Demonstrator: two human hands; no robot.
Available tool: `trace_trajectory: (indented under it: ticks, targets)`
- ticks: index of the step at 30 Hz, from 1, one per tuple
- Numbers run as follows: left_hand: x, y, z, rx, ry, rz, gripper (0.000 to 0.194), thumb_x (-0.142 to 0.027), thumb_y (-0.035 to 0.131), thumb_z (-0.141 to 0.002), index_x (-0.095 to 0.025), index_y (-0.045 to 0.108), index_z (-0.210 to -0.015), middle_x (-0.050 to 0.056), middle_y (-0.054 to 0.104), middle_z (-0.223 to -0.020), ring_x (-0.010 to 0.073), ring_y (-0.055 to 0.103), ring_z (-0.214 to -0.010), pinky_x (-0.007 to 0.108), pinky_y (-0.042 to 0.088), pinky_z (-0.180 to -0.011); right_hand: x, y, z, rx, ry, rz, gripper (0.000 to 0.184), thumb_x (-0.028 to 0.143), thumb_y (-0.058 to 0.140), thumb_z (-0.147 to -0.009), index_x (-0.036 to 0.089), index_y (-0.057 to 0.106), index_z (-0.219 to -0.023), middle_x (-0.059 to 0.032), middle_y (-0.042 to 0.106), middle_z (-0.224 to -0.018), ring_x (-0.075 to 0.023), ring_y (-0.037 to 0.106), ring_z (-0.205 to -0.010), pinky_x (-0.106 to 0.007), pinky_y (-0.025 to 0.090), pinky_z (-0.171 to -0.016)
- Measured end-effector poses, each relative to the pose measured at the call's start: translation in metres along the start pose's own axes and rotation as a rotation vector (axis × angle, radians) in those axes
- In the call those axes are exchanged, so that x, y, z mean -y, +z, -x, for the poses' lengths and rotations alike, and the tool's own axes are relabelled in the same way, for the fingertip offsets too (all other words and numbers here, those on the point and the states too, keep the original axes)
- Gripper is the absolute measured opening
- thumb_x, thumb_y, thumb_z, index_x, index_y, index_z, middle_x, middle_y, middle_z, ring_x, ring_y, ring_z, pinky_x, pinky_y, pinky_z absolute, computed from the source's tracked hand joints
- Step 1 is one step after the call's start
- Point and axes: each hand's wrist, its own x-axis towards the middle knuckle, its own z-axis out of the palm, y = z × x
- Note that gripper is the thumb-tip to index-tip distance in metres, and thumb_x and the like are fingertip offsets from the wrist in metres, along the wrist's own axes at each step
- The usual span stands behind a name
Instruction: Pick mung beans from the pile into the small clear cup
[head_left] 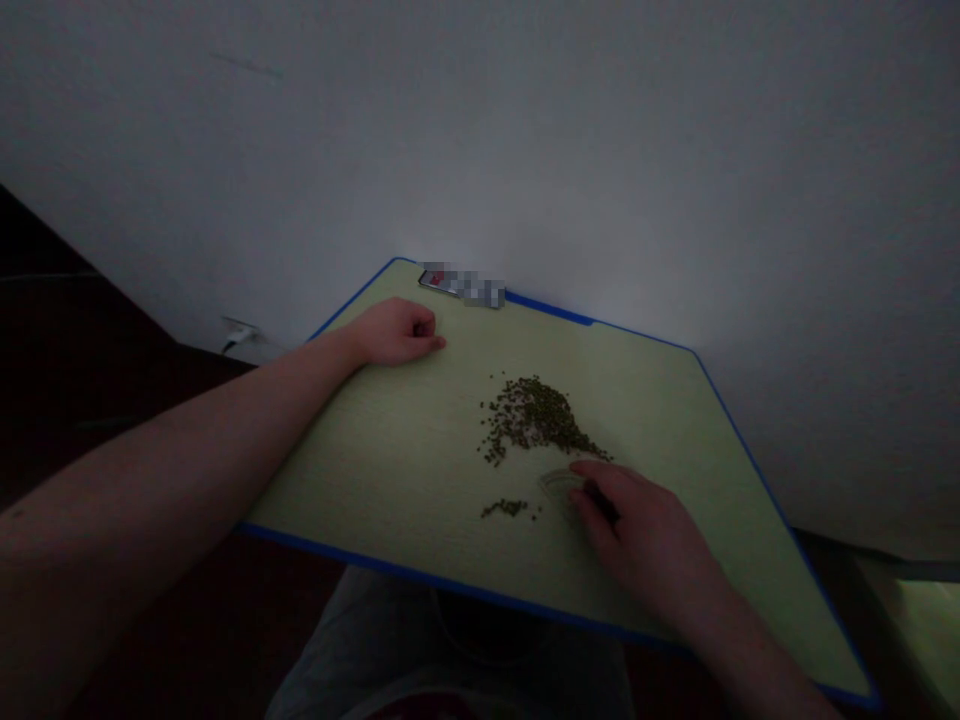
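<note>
A pile of small green beans (534, 418) lies on a light green table with a blue edge (390, 470). A smaller cluster of beans (508, 508) sits apart, nearer the front edge. My right hand (637, 530) rests on the table just below the pile, fingers curled together over a small clear round container (561, 484). My left hand (397, 332) lies at the far left of the table, fingers curled into a loose fist, holding nothing that I can see.
A phone (459, 284) lies at the table's far edge against the white wall (525, 130). My lap in grey cloth (420, 650) shows under the front edge. Dark floor lies to the left.
</note>
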Motion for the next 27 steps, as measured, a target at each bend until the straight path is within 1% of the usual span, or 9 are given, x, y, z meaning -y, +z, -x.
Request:
trace_trajectory:
  ticks: [5, 9, 12, 14, 18, 20, 21, 24, 27]
  targets:
    - [0.000, 0.000, 0.000, -0.001, -0.001, 0.012, 0.036, -0.050, 0.053, -0.077, -0.017, 0.054, -0.062, -0.002, 0.048, -0.052, 0.0104, 0.039, -0.051, 0.027, 0.026, -0.053, 0.019, 0.008, -0.007, 0.059, 0.034, -0.057, 0.027, 0.023, 0.049, -0.090, 0.017, 0.067, -0.109, -0.0116, 0.073, -0.100, -0.0258, 0.069, -0.087, -0.040, 0.054, -0.078]
    - [0.000, 0.000, 0.000, 0.001, 0.000, 0.009, 0.036, -0.050, 0.053, -0.077, -0.017, 0.054, -0.061, -0.002, 0.049, -0.052, 0.0109, 0.040, -0.052, 0.028, 0.026, -0.055, 0.033, 0.007, -0.018, 0.157, -0.015, -0.108, 0.026, 0.021, 0.051, -0.090, 0.016, 0.067, -0.110, -0.0119, 0.072, -0.098, -0.0268, 0.067, -0.088, -0.041, 0.051, -0.079]
    - [-0.001, -0.001, 0.000, 0.001, -0.008, 0.008, 0.036, -0.051, 0.053, -0.077, -0.017, 0.054, -0.062, -0.002, 0.049, -0.052, 0.0107, 0.039, -0.052, 0.028, 0.026, -0.055, 0.039, -0.004, -0.030, 0.225, -0.133, -0.197, 0.024, 0.016, 0.051, -0.090, 0.018, 0.066, -0.109, -0.0090, 0.072, -0.101, -0.0240, 0.066, -0.091, -0.037, 0.049, -0.081]
    - [-0.001, -0.001, 0.000, -0.001, -0.005, 0.006, 0.036, -0.051, 0.053, -0.077, -0.017, 0.054, -0.062, -0.002, 0.048, -0.053, 0.0105, 0.039, -0.051, 0.028, 0.026, -0.054, 0.043, -0.014, -0.042, 0.233, -0.244, -0.273, 0.028, 0.012, 0.047, -0.091, 0.018, 0.064, -0.112, -0.0079, 0.069, -0.107, -0.0206, 0.063, -0.096, -0.033, 0.048, -0.085]
    - [-0.001, -0.001, 0.001, 0.004, 0.013, -0.005, 0.036, -0.050, 0.052, -0.077, -0.017, 0.053, -0.062, -0.002, 0.047, -0.053, 0.0105, 0.039, -0.052, 0.027, 0.025, -0.054, 0.058, -0.024, -0.074, 0.338, -0.505, -0.265, 0.037, 0.000, 0.043, -0.086, 0.015, 0.064, -0.112, -0.0088, 0.068, -0.107, -0.0187, 0.060, -0.099, -0.032, 0.045, -0.089]
    - [-0.001, -0.001, 0.001, 0.010, 0.017, -0.004, 0.035, -0.049, 0.052, -0.078, -0.018, 0.053, -0.062, -0.002, 0.047, -0.053, 0.0105, 0.039, -0.052, 0.027, 0.025, -0.054, 0.068, -0.020, -0.089, 0.461, -0.656, -0.267, 0.033, 0.000, 0.048, -0.084, 0.016, 0.069, -0.104, -0.0063, 0.070, -0.098, -0.0182, 0.061, -0.094, -0.031, 0.044, -0.089]
    - [-0.001, -0.002, 0.001, 0.011, 0.017, -0.003, 0.035, -0.049, 0.052, -0.078, -0.018, 0.053, -0.062, -0.002, 0.047, -0.052, 0.0105, 0.039, -0.052, 0.027, 0.025, -0.054, 0.073, -0.017, -0.095, 0.510, -0.701, -0.272, 0.031, 0.002, 0.050, -0.085, 0.018, 0.070, -0.101, -0.0044, 0.071, -0.095, -0.0180, 0.061, -0.092, -0.031, 0.044, -0.088]
    - [-0.002, -0.002, 0.002, 0.011, 0.012, -0.001, 0.035, -0.048, 0.052, -0.078, -0.018, 0.051, -0.061, -0.003, 0.046, -0.052, 0.0104, 0.039, -0.052, 0.027, 0.026, -0.053, 0.084, -0.005, -0.108, 0.612, -0.761, -0.280, 0.032, 0.003, 0.051, -0.085, 0.019, 0.071, -0.102, -0.0031, 0.072, -0.098, -0.0178, 0.062, -0.092, -0.029, 0.045, -0.086]
    - [-0.002, -0.002, 0.001, 0.008, 0.013, 0.001, 0.035, -0.049, 0.052, -0.077, -0.018, 0.052, -0.062, -0.003, 0.046, -0.052, 0.0104, 0.039, -0.052, 0.027, 0.026, -0.053, 0.087, 0.000, -0.111, 0.667, -0.788, -0.281, 0.033, 0.002, 0.051, -0.085, 0.019, 0.071, -0.105, -0.0036, 0.072, -0.101, -0.0178, 0.063, -0.095, -0.029, 0.045, -0.086]
